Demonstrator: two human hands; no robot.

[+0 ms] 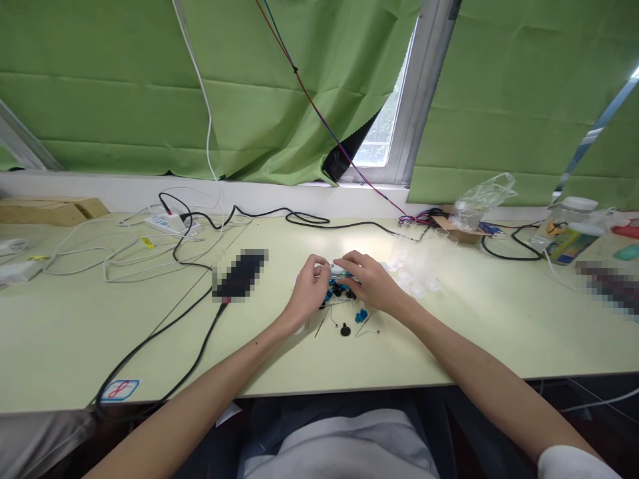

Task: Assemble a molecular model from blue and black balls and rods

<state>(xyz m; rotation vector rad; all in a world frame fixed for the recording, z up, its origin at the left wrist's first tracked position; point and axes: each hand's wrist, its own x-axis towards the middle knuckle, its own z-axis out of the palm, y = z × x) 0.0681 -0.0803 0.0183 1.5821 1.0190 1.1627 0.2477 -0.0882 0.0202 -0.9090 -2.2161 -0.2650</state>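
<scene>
My left hand (310,287) and my right hand (367,279) meet over a small heap of blue and black parts (341,290) on the pale green table (74,332). The fingers of both hands are curled in a pinch at a small clear piece between them; what exactly they hold is too small to make out. A loose black knob (345,329), a blue part (361,315) and thin metal pins (323,320) lie just in front of the hands.
Several small clear plastic cups (417,266) stand right of the hands. A blurred black device (239,274) with a black cable lies to the left. A white power strip (167,224) and tangled cords sit at the back left. A cardboard box with a plastic bag (474,213) and jars (569,229) are at the back right.
</scene>
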